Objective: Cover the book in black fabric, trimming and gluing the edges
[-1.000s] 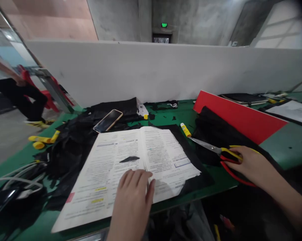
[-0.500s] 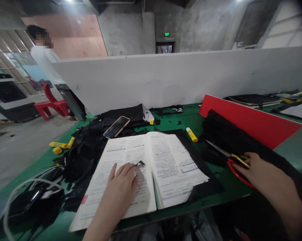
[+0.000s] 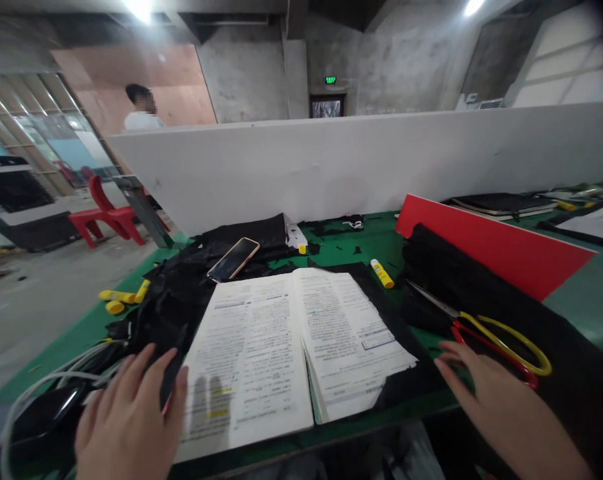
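Note:
An open book (image 3: 251,360) with printed pages lies on a black sheet (image 3: 416,347). My left hand (image 3: 131,417) is at the book's left edge, fingers spread, with nothing visible in it. Near the table's front right, my right hand (image 3: 501,403) is open, its thumb and fingers apart. Just beyond that hand lie scissors (image 3: 474,325) with one red and one yellow handle, their blades resting on black material. A glue stick (image 3: 382,274) lies between the book and the scissors.
A red board (image 3: 491,247) leans behind a black roll (image 3: 461,267). A phone (image 3: 234,259) rests on black scraps at the back left. White cables (image 3: 46,380) and yellow glue sticks (image 3: 119,297) are at left. A white partition (image 3: 341,167) closes the back; a person (image 3: 144,113) is behind it.
My right hand has let go of the scissors and drawn back towards me. My left hand has moved left off the page, and the small black scrap at its fingertips is out of sight.

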The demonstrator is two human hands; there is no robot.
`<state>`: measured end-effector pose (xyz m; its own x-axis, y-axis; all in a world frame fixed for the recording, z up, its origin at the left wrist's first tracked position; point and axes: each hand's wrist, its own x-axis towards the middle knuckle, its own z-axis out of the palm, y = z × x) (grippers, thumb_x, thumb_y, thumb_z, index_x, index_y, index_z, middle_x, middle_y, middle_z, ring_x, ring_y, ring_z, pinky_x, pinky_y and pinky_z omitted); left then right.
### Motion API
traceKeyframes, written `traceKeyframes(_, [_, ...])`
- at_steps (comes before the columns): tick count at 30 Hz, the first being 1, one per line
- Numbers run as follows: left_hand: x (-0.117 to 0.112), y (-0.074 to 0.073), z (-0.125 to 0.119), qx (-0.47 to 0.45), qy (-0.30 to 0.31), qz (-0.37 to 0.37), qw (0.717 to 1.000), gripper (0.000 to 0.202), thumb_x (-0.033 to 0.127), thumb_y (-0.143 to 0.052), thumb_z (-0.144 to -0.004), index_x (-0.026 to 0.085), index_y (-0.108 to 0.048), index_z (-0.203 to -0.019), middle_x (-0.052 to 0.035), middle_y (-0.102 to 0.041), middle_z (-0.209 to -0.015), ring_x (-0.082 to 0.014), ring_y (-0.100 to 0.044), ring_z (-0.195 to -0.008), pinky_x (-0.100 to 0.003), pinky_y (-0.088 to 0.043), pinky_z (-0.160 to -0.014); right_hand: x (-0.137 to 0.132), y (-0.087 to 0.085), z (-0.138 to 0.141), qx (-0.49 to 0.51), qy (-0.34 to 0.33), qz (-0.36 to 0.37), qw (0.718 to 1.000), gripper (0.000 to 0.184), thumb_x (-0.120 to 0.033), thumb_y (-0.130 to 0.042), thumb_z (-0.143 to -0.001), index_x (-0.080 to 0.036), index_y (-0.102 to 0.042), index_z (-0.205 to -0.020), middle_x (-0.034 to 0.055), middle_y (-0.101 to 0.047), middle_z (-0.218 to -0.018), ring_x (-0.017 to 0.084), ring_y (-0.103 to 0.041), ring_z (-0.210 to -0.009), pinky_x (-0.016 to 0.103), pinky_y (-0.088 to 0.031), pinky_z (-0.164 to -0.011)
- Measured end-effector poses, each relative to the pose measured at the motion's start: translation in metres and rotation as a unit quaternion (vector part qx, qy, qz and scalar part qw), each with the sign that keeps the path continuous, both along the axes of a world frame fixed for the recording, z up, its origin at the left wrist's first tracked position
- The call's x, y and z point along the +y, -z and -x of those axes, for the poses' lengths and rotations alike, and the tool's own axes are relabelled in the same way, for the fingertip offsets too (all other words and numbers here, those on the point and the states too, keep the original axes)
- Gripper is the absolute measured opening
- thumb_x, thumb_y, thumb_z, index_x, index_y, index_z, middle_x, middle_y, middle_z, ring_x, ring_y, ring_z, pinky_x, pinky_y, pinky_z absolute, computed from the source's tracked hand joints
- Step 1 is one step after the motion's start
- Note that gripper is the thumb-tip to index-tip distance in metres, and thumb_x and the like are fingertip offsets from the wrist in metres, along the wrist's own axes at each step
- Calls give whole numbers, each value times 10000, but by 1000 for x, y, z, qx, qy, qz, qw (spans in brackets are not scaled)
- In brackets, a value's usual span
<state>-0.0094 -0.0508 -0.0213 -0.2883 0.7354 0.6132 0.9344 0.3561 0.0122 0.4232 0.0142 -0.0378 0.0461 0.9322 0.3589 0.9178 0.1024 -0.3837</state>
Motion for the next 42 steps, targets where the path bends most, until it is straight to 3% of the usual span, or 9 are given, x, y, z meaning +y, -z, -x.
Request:
traceKeyframes(5, [-7,17,-13,-34,70,56,995,381,446,-291,-920,236,-545,-1111,-76,-639,-1183,-268,-609,-1059,-447,-409,-955,-8,13,11,39,15,50,998,470,-565,-473,-824,-228,-541,-1144,104,-622,-1179,294,-564,-1116,481,-440,-959])
traceKeyframes(9, [-8,26,-1,-60,65,79,993,400,476,-331,-910,218,-531,-1140,-86,-592,-1256,-265,-611,-1057,-393,-466,-867,-8,5,22,221,44,74,971,608,-621,-532,-762,-238,-485,-1231,110,-607,-1183,300,-576,-1104,480,-466,-943])
traceKeyframes(14, [-8,28,12,-95,55,67,992,418,501,-337,-913,194,-533,-1119,-96,-601,-1214,-253,-642,-987,-348,-497,-837,-8,-4,47,518,37,65,852,792,-588,-696,-622,-278,-432,-1302,99,-527,-1317,315,-550,-1156,406,-527,-876])
traceKeyframes(18, [-8,31,15,-136,63,73,986,413,508,-371,-905,205,-526,-1137,-80,-608,-1200,-239,-637,-1018,-304,-511,-805,-5,1,68,626,-1,118,771,660,-529,-695,-672,-270,-496,-1246,83,-583,-1271,322,-569,-1131,399,-560,-814])
traceKeyframes(22, [-7,32,14,-170,57,78,981,373,480,-404,-891,232,-526,-1143,-53,-614,-1199,-232,-643,-1013,-294,-521,-747,-1,6,79,530,-33,98,841,542,-505,-611,-765,-237,-548,-1232,70,-622,-1226,303,-524,-1195,412,-464,-974])
traceKeyframes(26, [-7,29,11,-179,63,70,979,346,455,-434,-879,241,-540,-1129,-43,-611,-1176,-221,-644,-997,-295,-516,-777,0,-6,91,416,-33,60,907,551,-472,-536,-817,-213,-512,-1302,78,-586,-1287,281,-446,-1277,423,-347,-1069])
traceKeyframes(30, [-8,29,8,-172,72,47,981,328,428,-449,-871,246,-542,-1127,-45,-600,-1174,-211,-641,-994,-278,-512,-778,0,-26,108,389,-50,62,918,547,-495,-451,-867,-217,-481,-1338,94,-589,-1279,286,-502,-1229,388,-482,-940])
traceKeyframes(36, [-8,27,-2,-178,68,26,981,280,395,-459,-871,257,-574,-1085,-49,-612,-1142,-204,-664,-893,-272,-516,-683,0,-61,136,319,-173,8,932,453,-425,-376,-920,-260,-500,-1323,78,-638,-1199,281,-575,-1140,379,-539,-840])
traceKeyframes(42, [-10,27,5,-331,53,-5,942,406,488,-406,-876,229,-547,-1153,-75,-619,-1177,-227,-665,-929,-317,-547,-731,-7,-80,188,244,-357,-17,901,530,-278,-329,-895,-206,-388,-1417,72,-497,-1385,245,-499,-1236,400,-458,-999])
